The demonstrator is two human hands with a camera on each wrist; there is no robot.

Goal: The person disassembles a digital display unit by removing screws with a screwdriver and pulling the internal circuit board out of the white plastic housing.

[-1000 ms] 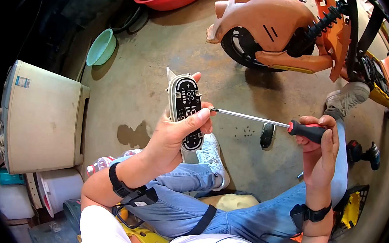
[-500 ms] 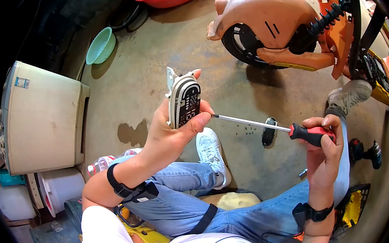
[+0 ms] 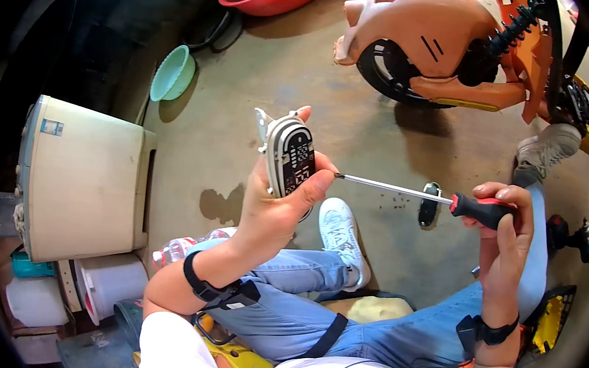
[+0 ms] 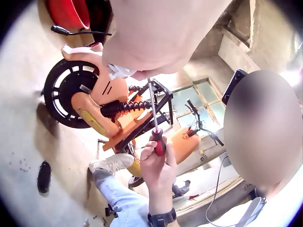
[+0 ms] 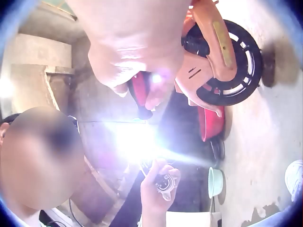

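The display (image 3: 299, 158) has turned more edge-on, exposing its rim (image 3: 273, 158), left hand (image 3: 273, 207) gripping it between thumb and fingers, right hand (image 3: 506, 234) gripping a screwdriver (image 3: 471, 208).

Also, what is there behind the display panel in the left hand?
In the head view, one fingertip of the left hand shows past the top of the display panel. The panel covers its own back and most of that finger there.
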